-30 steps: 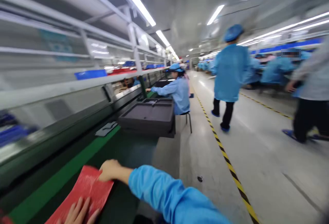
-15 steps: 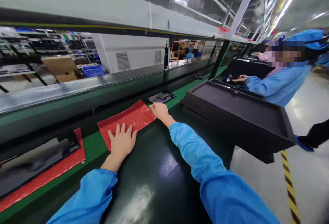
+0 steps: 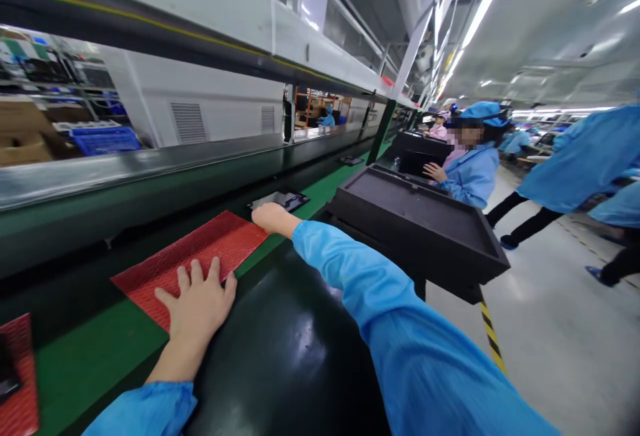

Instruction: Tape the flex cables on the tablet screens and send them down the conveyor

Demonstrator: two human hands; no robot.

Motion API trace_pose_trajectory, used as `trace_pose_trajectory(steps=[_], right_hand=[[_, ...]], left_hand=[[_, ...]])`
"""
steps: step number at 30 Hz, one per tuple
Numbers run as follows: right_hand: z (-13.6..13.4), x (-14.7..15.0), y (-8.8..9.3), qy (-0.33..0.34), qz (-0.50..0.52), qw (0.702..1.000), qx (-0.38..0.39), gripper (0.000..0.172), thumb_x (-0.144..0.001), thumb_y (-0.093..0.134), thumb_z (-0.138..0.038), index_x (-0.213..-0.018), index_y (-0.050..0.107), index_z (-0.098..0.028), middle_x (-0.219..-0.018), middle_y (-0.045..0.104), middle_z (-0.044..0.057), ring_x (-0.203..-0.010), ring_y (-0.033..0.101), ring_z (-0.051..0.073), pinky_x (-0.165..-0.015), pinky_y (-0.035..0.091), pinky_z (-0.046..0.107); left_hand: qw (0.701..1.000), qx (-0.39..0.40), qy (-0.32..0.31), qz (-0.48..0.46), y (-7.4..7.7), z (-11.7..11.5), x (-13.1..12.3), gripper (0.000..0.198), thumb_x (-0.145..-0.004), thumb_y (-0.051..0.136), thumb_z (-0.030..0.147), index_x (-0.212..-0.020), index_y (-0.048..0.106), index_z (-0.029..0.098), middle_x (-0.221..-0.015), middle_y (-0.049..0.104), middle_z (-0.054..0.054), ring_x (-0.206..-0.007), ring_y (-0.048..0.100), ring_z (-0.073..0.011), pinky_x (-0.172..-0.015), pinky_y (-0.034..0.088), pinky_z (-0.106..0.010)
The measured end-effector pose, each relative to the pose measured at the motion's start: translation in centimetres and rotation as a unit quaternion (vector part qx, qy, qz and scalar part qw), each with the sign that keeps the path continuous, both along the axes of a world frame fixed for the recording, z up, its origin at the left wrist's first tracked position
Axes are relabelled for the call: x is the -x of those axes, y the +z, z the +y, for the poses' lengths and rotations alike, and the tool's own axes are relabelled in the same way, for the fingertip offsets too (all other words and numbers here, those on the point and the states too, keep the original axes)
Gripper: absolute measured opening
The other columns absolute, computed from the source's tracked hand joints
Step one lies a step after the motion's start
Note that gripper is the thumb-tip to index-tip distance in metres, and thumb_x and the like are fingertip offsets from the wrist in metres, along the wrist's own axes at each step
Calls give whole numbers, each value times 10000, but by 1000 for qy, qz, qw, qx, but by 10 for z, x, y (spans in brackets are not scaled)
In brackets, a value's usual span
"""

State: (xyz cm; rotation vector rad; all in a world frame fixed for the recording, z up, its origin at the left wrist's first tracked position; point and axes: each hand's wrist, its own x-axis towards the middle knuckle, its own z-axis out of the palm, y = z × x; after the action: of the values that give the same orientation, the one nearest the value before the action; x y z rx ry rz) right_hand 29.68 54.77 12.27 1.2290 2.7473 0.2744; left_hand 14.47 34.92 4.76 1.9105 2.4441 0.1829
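Note:
A red bubble-wrap sheet [image 3: 200, 243] lies on the green belt, its right edge running under my right hand. My left hand [image 3: 197, 296] presses on its near part, fingers spread. The right hand [image 3: 274, 218] is closed at the sheet's right edge, over the near-left edge of a flat dark glossy panel [image 3: 286, 200]. Its fingertips are hidden, so I cannot tell whether they grip the sheet or the panel. At the lower left, another red bubble-wrap sheet [image 3: 23, 389] carries a dark piece [image 3: 6, 369], cut off by the frame.
A black tray-like box [image 3: 420, 223] stands to the right of the belt [image 3: 80, 356]. A dark shiny surface [image 3: 280, 363] lies nearest me. Another dark panel [image 3: 350, 160] sits farther along. A co-worker in blue [image 3: 473, 173] works beyond the box; other people stand at right.
The view has turned right, so the belt and sheets appear farther left. My right hand stays by the sheet's right edge; my left hand still lies flat on the sheet.

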Motion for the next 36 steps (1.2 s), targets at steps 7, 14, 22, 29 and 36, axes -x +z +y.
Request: trace_pose_trajectory(steps=[7,14,22,29,36], right_hand=[[-12,-14,17,-116,58,977,-167,266,-1010,534,-73,-1159,745,-10,-1197,677,258,-1086,677,326,-911,531,404],[-42,-25,27,-45,152,938,-309,293,-1056,447,-124,-1060,731,-53,-1097,641,207,-997,572,303,-876,435,402],[-140,39,25,145,63,956,-247,344,-1043,400,-64,-1029,743,-37,-994,620,200,-910,564,275,-821,414,384],[-220,102,-36,101,76,974,-190,275,-1079,475,-97,-1112,743,-41,-972,675,187,-880,657,259,-752,448,325],[-229,111,-48,41,138,971,-193,419,-1194,375,-297,-1167,733,-81,-1041,707,195,-941,665,232,-732,402,284]], left_hand=[[997,-69,-41,3,-4,1,1,550,-1141,431,405,-1646,529,211,-1695,350,-247,-1581,305,-485,-1217,364,-730],[973,-213,-60,-65,10,-7,7,442,-1053,594,278,-1418,704,56,-1601,480,-244,-1579,334,-424,-1337,317,-536],[981,-183,-11,-59,13,-103,-3,344,-1039,621,243,-1345,752,158,-1527,575,-166,-1534,403,-393,-1301,331,-652],[981,-174,17,-78,1,-217,22,412,-1031,649,225,-1433,704,150,-1542,570,-170,-1537,419,-392,-1316,352,-589],[967,-218,-62,-113,-23,-309,60,337,-1010,650,198,-1332,727,137,-1441,620,-167,-1448,515,-354,-1291,413,-545]])
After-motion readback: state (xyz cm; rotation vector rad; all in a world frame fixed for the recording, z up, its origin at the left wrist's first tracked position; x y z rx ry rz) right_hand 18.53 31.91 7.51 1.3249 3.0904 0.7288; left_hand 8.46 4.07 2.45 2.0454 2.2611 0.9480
